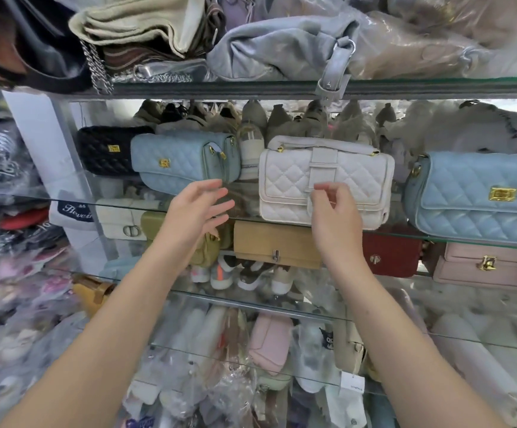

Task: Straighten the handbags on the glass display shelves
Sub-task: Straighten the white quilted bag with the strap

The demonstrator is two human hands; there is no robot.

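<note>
A white quilted handbag (356, 177) stands upright at the middle of a glass shelf (127, 202). To its left sit a light blue quilted bag (183, 163) and a black quilted bag (105, 149); a larger light blue bag (479, 196) is at the right. My right hand (334, 211) is in front of the white bag's lower left, fingers curled, holding nothing that I can see. My left hand (198, 211) hovers open just below the small blue bag, apart from it.
The shelf below holds a tan clutch (277, 245), a dark red bag (390, 254), a pink bag (486, 264), an olive bag (155, 220) and a white bag (118, 217). The top shelf carries a grey bag (282, 47) with a hanging strap. Plastic-wrapped goods fill the lower shelves and the left.
</note>
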